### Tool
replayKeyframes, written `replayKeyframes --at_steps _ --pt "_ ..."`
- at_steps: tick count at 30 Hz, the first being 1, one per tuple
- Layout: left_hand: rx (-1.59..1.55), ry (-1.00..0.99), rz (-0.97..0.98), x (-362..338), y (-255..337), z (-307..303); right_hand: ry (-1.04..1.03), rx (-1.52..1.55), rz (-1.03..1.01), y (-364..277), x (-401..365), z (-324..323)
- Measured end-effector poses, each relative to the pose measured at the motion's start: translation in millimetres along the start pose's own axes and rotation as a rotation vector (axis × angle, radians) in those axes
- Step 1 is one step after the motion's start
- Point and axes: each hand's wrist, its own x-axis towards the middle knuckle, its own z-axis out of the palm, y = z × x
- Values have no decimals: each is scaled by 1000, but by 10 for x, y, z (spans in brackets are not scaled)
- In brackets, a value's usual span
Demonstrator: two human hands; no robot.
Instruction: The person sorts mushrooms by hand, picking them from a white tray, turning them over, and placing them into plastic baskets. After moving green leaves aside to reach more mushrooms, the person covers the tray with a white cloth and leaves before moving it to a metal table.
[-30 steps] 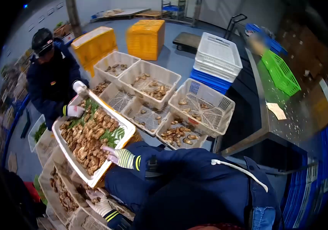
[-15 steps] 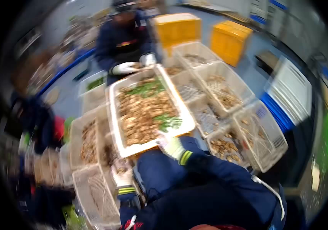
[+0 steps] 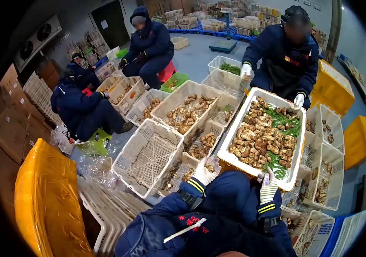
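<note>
In a striped white glove, my left hand point(image 3: 204, 173) is closed on a brown mushroom point(image 3: 210, 167), low over the baskets left of my knee. My right hand point(image 3: 269, 188), gloved alike, is at the near rim of a white foam box point(image 3: 225, 155), its fingers apart with dark tips; I see nothing held in it. Brown-and-cream mushrooms point(image 3: 247, 135) are heaped in the box among green fern leaves point(image 3: 293, 127). Beneath my left hand, a white mesh basket point(image 3: 172, 182) has a few mushrooms in it.
A co-worker point(image 3: 283, 55) sits across the box, gloved hands by its far side. Mesh baskets with mushrooms stand on both sides, including a large one point(image 3: 187, 109) and one at right point(image 3: 326, 171). Several people sit farther left. A yellow wrapped box point(image 3: 48, 201) stands near left.
My view has swung left, so the foam box now appears farther right and the seated people come into sight. My left hand stays low by the baskets, my right hand at the box rim.
</note>
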Motion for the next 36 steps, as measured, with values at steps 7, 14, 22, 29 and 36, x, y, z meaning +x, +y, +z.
replayKeyframes --at_steps 7,14,22,29,36 --pt "-76 42 -64 50 88 -100 12 -55 5 41 11 30" --pt "-43 26 -25 139 11 -266 40 -155 19 -117 -22 47" --pt "-63 78 40 132 16 -281 -22 0 72 -85 -5 21" --pt "56 56 97 139 171 -334 -15 -106 115 -125 -11 115" --pt "228 80 89 -186 230 -266 -85 -40 96 56 61 200"
